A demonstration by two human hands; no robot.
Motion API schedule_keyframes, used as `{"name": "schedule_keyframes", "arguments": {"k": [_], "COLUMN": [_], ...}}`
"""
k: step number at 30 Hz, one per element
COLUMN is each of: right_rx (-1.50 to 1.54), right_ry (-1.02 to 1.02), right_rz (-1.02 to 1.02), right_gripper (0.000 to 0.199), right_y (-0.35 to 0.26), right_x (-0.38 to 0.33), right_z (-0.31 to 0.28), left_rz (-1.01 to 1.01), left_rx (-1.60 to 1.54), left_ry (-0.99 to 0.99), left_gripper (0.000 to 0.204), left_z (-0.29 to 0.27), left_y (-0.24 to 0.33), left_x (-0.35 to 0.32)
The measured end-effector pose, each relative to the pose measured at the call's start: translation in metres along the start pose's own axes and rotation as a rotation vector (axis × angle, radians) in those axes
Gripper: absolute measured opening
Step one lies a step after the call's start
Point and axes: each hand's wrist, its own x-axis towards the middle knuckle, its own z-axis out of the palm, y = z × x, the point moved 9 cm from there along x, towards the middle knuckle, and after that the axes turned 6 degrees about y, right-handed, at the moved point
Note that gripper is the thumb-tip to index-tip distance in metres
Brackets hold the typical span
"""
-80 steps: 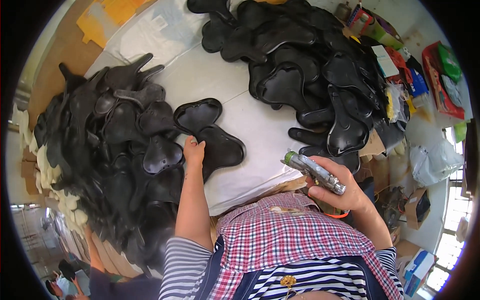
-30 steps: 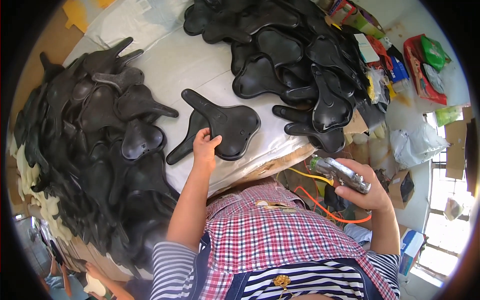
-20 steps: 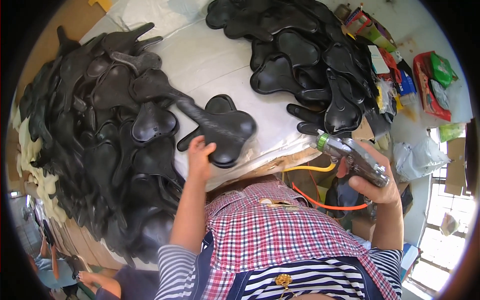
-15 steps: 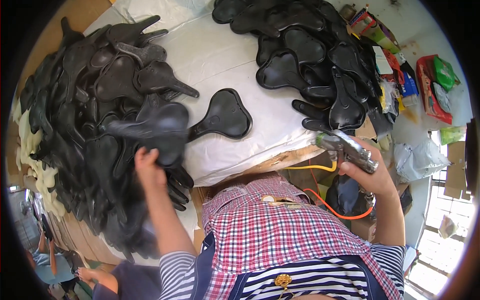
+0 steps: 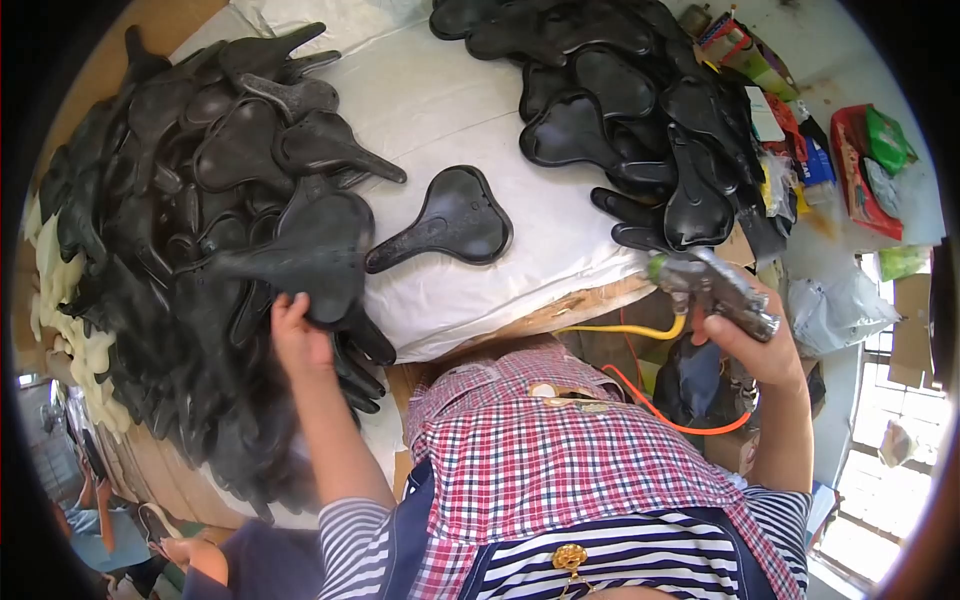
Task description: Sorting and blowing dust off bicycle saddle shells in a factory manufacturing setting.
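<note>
The left hand point(image 5: 298, 335) grips a black saddle shell point(image 5: 305, 250) at the edge of the left heap point(image 5: 180, 200); the right hand point(image 5: 752, 340) is wrapped around a metal air gun point(image 5: 712, 288) beside the white-covered table point(image 5: 450, 110). One shell point(image 5: 450, 215) lies alone between heaps. Red and green packets point(image 5: 872, 160) crowd the right side.

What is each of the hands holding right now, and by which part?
The left hand grips a black saddle cover at its wide rear edge, on the left pile. The right hand holds a metal air tool around its grip.
</note>
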Motion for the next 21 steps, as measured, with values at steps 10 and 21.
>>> {"name": "schedule_keyframes", "arguments": {"k": [10,21], "right_rx": [0.126,0.177], "right_ry": [0.001,0.037], "right_rz": [-0.032,-0.196], "right_gripper": [0.059,0.064], "right_y": [-0.003,-0.044], "right_x": [-0.022,-0.013], "right_z": [0.003,0.003], "left_rz": [-0.477,0.386], "left_rx": [0.012,0.910], "left_ry": [-0.198,-0.294], "left_gripper": [0.032,0.025], "left_z": [0.097,0.198], "left_y": [-0.222,-0.151], "left_x": [-0.021,0.015]}}
